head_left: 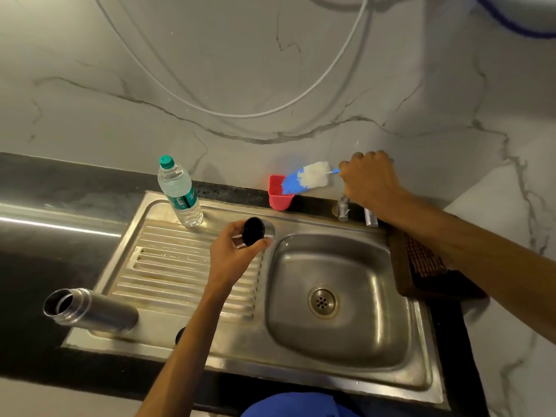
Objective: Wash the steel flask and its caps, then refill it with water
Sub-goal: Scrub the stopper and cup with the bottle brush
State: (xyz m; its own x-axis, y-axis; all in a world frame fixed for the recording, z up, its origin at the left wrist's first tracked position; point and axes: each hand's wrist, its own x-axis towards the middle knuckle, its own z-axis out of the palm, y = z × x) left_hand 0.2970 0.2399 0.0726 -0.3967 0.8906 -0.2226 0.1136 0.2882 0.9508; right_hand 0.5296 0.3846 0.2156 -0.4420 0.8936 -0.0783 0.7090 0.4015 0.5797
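The steel flask (90, 308) stands uncapped at the near left corner of the sink's draining board, its mouth open. My left hand (233, 255) grips a steel cap (255, 231) with a black inside, over the board beside the basin. My right hand (368, 179) holds the handle of a blue and white bottle brush (305, 179) at the back of the sink; its bristle end lies at the red cup (279, 195). Under my left forearm a small dark round thing (180, 334) peeks out, mostly hidden.
A plastic water bottle (180, 192) with a green cap stands at the back of the draining board. The steel sink (340, 299) has a central drain; a tap (343, 207) stands behind the basin. A dark cloth (421, 266) lies on the right rim.
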